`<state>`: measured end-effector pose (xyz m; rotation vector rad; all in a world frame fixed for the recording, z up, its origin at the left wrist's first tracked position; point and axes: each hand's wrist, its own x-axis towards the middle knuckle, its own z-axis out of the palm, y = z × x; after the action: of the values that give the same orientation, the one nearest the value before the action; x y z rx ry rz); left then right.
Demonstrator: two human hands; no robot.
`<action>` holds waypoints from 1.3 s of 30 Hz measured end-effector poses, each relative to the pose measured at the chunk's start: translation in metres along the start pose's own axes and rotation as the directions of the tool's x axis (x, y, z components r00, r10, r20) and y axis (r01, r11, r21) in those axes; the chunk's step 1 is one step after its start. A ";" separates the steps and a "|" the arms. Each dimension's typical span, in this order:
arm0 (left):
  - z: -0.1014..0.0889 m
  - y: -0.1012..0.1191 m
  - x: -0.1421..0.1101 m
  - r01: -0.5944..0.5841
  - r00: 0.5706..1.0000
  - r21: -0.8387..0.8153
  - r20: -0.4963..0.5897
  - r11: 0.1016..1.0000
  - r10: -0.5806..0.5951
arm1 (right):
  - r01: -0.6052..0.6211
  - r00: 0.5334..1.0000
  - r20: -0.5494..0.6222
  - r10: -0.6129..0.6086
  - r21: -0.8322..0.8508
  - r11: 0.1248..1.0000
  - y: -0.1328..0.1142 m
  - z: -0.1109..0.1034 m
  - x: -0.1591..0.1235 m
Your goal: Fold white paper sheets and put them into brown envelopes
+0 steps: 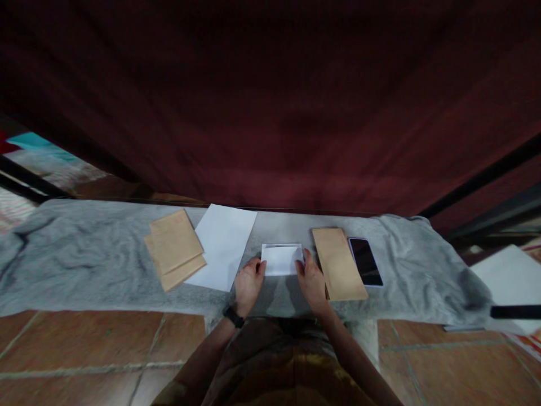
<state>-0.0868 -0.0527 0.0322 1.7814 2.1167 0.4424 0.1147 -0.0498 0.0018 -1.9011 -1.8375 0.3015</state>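
Observation:
A folded sheet of white paper (281, 260) lies in front of me on the grey cloth, its layers showing along the far edge. My left hand (249, 283) pinches its left end between thumb and fingers. At the right end, my right hand (311, 280) grips it the same way. A stack of brown envelopes (339, 264) lies just to the right of my right hand. Left of my left hand are flat white sheets of paper (224, 242), partly under more brown envelopes (177, 245).
A phone (366, 261) with a dark screen lies beside the right-hand envelopes. The grey cloth (97, 254) is wrinkled at both ends. A dark red curtain (270, 124) hangs behind it. Tiled floor (97, 344) shows below, and a white surface (513, 279) stands at far right.

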 end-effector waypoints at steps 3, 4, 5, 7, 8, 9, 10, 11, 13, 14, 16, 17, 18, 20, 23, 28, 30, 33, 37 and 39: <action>-0.003 0.004 0.003 0.033 0.999 0.088 0.040 0.996 -0.036 | 0.006 1.000 0.015 -0.005 -0.093 0.996 -0.002 0.001 0.003; -0.004 0.005 0.005 0.043 0.998 0.108 0.050 0.993 -0.048 | 0.005 1.000 0.023 -0.003 -0.116 0.993 -0.003 0.001 0.004; -0.005 0.007 0.006 0.051 0.997 0.123 0.057 0.991 -0.058 | 0.005 1.000 0.030 -0.001 -0.135 0.991 -0.003 0.000 0.006; -0.006 0.010 0.009 0.063 0.995 0.143 0.067 0.988 -0.073 | 0.005 0.999 0.044 0.003 -0.173 0.985 -0.005 -0.001 0.008; -0.007 0.011 0.010 0.069 0.994 0.151 0.073 0.986 -0.081 | 0.005 0.999 0.051 0.005 -0.194 0.981 -0.006 -0.001 0.010; -0.008 0.012 0.012 0.075 0.993 0.160 0.079 0.984 -0.088 | 0.004 0.998 0.056 0.008 -0.216 0.976 -0.007 -0.001 0.011; -0.008 0.012 0.013 0.078 0.992 0.168 0.086 0.983 -0.093 | 0.002 0.998 0.061 0.013 -0.238 0.971 -0.008 -0.002 0.012; -0.008 0.013 0.015 0.080 0.991 0.178 0.092 0.981 -0.097 | 0.000 0.998 0.064 0.017 -0.258 0.966 -0.008 -0.002 0.012; -0.006 0.013 0.017 0.078 0.991 0.198 0.093 0.977 -0.098 | 0.000 0.998 0.064 0.019 -0.287 0.958 -0.009 -0.002 0.013; -0.005 0.012 0.017 0.071 0.992 0.208 0.090 0.976 -0.092 | 0.004 0.998 0.057 0.013 -0.295 0.956 -0.009 -0.002 0.013; -0.003 0.012 0.017 0.051 0.994 0.227 0.084 0.973 -0.072 | 0.029 0.999 0.022 -0.023 -0.292 0.956 -0.010 -0.002 0.013; -0.002 0.012 0.017 0.039 0.995 0.235 0.079 0.971 -0.059 | 0.046 0.999 -0.005 -0.050 -0.284 0.958 -0.011 -0.003 0.013; -0.001 0.011 0.016 0.028 0.996 0.243 0.073 0.970 -0.047 | 0.066 0.996 -0.035 -0.078 -0.274 0.960 -0.012 -0.002 0.012; 0.000 0.012 0.015 0.013 0.998 0.259 0.056 0.966 -0.029 | 0.116 0.987 -0.081 -0.138 -0.238 0.964 -0.016 -0.001 0.010; 0.000 0.013 0.012 -0.007 0.999 0.275 0.041 0.961 -0.004 | 0.226 0.969 -0.070 -0.238 -0.154 0.962 -0.024 0.004 0.004; -0.001 0.016 0.011 -0.028 0.999 0.269 0.033 0.963 0.020 | 0.296 0.955 0.004 -0.298 -0.130 0.946 -0.030 0.018 -0.009; -0.001 0.015 0.011 -0.035 0.999 0.248 0.031 0.968 0.028 | 0.286 0.958 0.007 -0.288 -0.146 0.947 -0.027 0.023 -0.011; -0.001 0.013 0.013 -0.016 1.000 0.241 0.022 0.970 0.011 | 0.283 0.958 0.008 -0.286 -0.159 0.946 -0.024 0.027 -0.012; 0.003 0.016 0.012 -0.036 0.997 0.252 -0.055 0.967 0.051 | 0.279 0.960 0.022 -0.279 -0.160 0.947 -0.024 0.028 -0.012; 0.010 0.023 0.009 -0.176 0.977 0.232 -0.078 0.957 0.199 | 0.281 0.959 0.035 -0.280 -0.169 0.945 -0.025 0.027 -0.012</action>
<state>-0.0633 -0.0402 0.0334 2.1421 2.1458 0.3582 0.0790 -0.0574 -0.0115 -1.7140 -2.1700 0.0576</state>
